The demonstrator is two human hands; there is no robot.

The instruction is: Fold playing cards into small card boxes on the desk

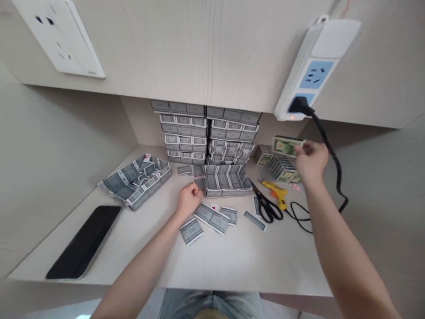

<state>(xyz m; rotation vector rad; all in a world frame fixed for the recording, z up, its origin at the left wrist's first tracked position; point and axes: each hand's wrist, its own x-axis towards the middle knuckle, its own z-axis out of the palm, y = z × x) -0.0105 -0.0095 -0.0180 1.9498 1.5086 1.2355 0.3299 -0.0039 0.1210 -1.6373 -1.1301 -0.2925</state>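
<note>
My right hand (pixel 311 160) pinches a small green-and-yellow card box (pixel 286 146), held above stacked boxes of similar look (pixel 282 168) at the right back. My left hand (pixel 189 199) rests on the desk with its fingers curled closed; whether anything is inside them is hidden. Just right of it stands an open tray made of grey patterned cards (pixel 227 179). Folded grey cards (pixel 212 218) lie in front of my left hand, with one more card piece (pixel 191 231) nearer to me.
Stacked grey card boxes (pixel 186 128) stand at the back. A card basket (pixel 142 179) and a black phone-like slab (pixel 84 241) lie left. Black scissors (pixel 268 208), a yellow glue gun (pixel 277 191) and its cable lie right. A power strip (pixel 315 66) hangs above, its black cord dangling.
</note>
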